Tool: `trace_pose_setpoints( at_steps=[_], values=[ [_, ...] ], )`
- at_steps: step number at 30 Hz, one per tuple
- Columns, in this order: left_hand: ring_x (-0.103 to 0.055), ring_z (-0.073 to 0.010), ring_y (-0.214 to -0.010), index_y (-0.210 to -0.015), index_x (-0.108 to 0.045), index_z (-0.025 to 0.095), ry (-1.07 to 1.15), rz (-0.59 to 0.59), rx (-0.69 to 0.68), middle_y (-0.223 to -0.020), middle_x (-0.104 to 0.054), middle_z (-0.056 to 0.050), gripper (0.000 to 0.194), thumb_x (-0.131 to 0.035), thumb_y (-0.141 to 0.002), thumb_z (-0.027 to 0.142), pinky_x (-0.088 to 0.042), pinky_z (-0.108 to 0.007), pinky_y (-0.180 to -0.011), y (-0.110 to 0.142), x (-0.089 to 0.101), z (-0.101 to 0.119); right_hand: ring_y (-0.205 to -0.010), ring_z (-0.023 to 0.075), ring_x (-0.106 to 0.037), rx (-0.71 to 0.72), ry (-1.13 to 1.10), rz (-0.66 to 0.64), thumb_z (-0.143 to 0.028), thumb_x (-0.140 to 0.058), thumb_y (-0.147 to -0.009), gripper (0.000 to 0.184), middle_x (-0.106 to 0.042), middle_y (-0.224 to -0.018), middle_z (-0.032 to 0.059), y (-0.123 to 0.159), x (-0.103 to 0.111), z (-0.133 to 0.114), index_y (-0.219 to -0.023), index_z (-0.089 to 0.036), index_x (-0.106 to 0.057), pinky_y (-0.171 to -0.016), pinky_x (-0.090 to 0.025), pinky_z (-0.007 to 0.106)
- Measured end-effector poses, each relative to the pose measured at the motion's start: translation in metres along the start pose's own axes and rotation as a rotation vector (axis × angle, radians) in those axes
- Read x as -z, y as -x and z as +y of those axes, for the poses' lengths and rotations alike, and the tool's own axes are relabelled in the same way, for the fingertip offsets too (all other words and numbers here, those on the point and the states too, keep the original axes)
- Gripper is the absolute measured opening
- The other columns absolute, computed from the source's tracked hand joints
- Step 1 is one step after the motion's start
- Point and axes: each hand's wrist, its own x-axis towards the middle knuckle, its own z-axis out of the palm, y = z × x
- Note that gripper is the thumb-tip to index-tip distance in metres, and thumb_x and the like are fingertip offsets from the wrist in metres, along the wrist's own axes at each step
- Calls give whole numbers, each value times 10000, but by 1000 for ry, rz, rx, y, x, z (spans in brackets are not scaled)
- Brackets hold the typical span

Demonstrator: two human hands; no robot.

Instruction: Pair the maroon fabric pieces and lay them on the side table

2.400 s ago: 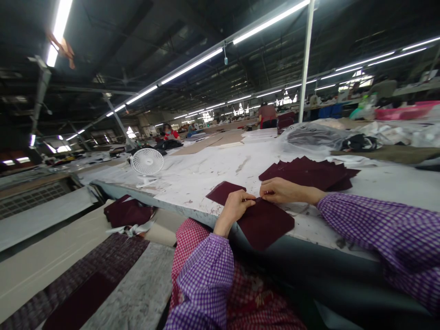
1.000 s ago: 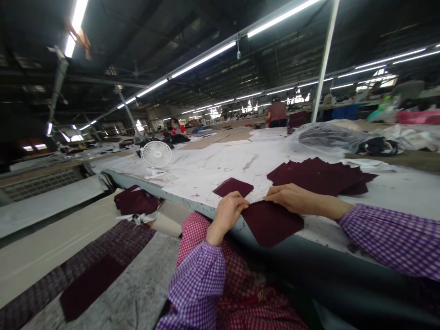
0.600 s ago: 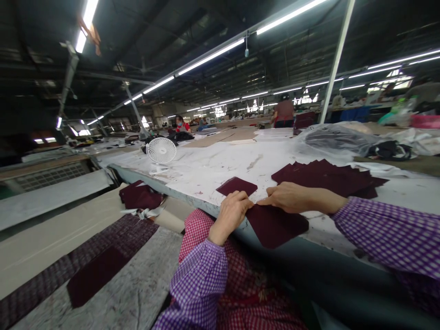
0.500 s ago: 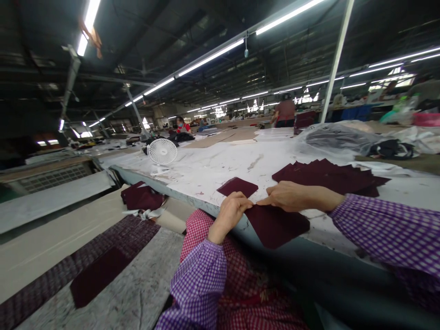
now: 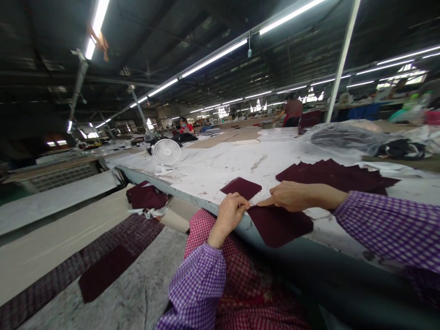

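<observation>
A dark maroon fabric piece (image 5: pixel 280 227) with angled corners lies at the table's front edge, its lower part hanging over. My left hand (image 5: pixel 229 213) is closed, pinching its upper left corner between thumb and fingertips. From the right, my right hand (image 5: pixel 292 196) lies over its upper edge, index finger stretched toward the left fingertips and the other fingers curled in on the cloth. Just beyond my hands a smaller-looking maroon piece (image 5: pixel 241 188) lies flat on the table. A fanned stack of maroon pieces (image 5: pixel 332 176) sits behind my right hand.
A white fan (image 5: pixel 166 152) stands on the white-covered table (image 5: pixel 213 160). Clear plastic sheeting (image 5: pixel 343 137) is heaped at the right. On the lower surface to the left are a maroon bundle (image 5: pixel 146 195) and a maroon piece (image 5: pixel 106 272). Co-workers (image 5: pixel 293 111) are in the background.
The view has turned slightly, so things sit a little farther right. My hands stay on the maroon fabric piece in nearly the same pose. A background person's arm now reaches out to the left.
</observation>
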Motion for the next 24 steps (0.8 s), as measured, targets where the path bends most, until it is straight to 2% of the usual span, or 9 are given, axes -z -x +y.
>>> trace_pose_setpoints(
  at_steps=[4, 10, 14, 17, 21, 24],
  values=[
    [-551, -166, -825, -757, -694, 192, 0, 9, -44, -812, -629, -20, 108, -604, -808, 164, -420, -288, -789, 4, 0, -8, -709, 189, -570, 11, 31, -41, -17, -453, -772, 654, -667, -753, 55, -4, 9, -5, -1371, -279, -462, -572, -286, 277],
    [-565, -144, -755, -850, -687, 159, 254, 1, 62, -798, -631, -31, 198, -512, -874, 246, -432, -257, -697, 5, 4, -16, -637, 168, -537, 5, 25, -17, -14, -429, -762, 645, -645, -691, 34, -7, 8, -5, -1345, -282, -491, -556, -286, 269],
    [-549, -149, -770, -780, -675, 158, 157, -4, 73, -780, -603, -22, 76, -602, -772, 140, -428, -260, -708, 4, 3, -10, -617, 161, -517, 33, -13, 9, 0, -419, -736, 652, -631, -674, 28, -7, 6, -2, -1322, -268, -518, -565, -312, 269],
    [-546, -159, -823, -727, -668, 167, 110, -40, 35, -807, -601, -28, 130, -567, -777, 102, -429, -279, -765, 3, 6, -7, -600, 161, -509, 18, -29, 23, 18, -397, -722, 682, -621, -651, 21, -7, 9, -5, -1316, -293, -522, -561, -321, 274],
    [-554, -147, -824, -741, -661, 161, 224, -93, 18, -836, -608, -28, 128, -554, -787, 107, -436, -265, -761, 7, 13, -12, -591, 158, -525, 17, 9, 36, 30, -390, -738, 739, -637, -688, 23, -8, 11, -15, -1370, -349, -445, -535, -301, 272],
    [-549, -122, -725, -796, -636, 149, 309, -20, 126, -786, -617, -15, 109, -531, -812, 127, -434, -238, -676, 6, 13, -18, -587, 161, -542, -6, 64, 44, 2, -416, -773, 716, -649, -713, 42, -9, 8, -18, -1396, -349, -403, -523, -287, 265]
  ],
)
